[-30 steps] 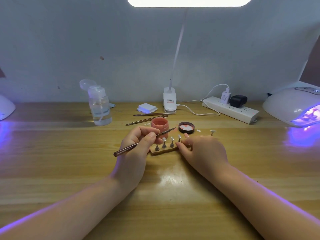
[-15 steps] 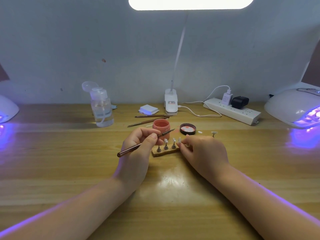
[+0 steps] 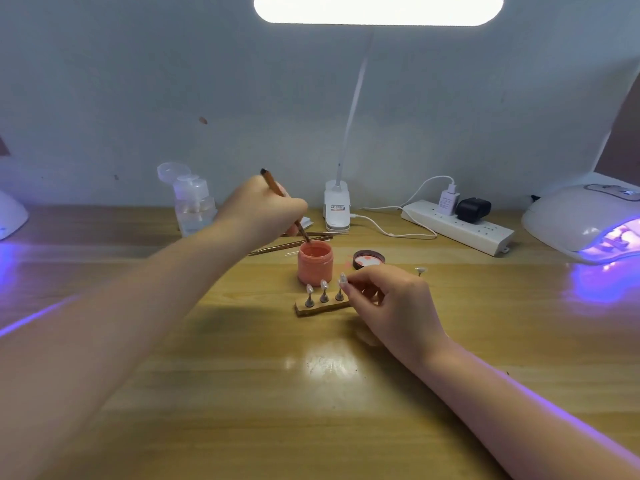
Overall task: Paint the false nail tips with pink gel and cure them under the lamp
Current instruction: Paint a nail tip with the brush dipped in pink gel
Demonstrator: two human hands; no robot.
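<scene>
An open pink gel jar [image 3: 315, 263] stands at the middle of the wooden table. My left hand [image 3: 263, 206] grips a thin brush [image 3: 273, 185] and its tip dips into the jar's mouth. In front of the jar lies a small wooden holder [image 3: 320, 309] with three clear nail tips [image 3: 324, 285] on metal stands. My right hand [image 3: 391, 299] rests at the holder's right end, fingers curled around it, hiding that end. The jar's dark lid [image 3: 369, 259] lies to the right. A lit UV lamp [image 3: 588, 223] glows purple at the far right.
A pump bottle [image 3: 194, 206] stands back left, tweezers and tools [image 3: 277, 247] lie behind the jar. A desk lamp base [image 3: 337, 207], a power strip [image 3: 457, 232] with plugs and a cable sit at the back. Another lamp [image 3: 10, 216] glows at the far left. One loose nail stand [image 3: 420, 270] sits by my right hand.
My left hand has lifted away from the holder and moved back, turning the brush upright and dipping its tip into the gel jar. My right hand stays at the holder.
</scene>
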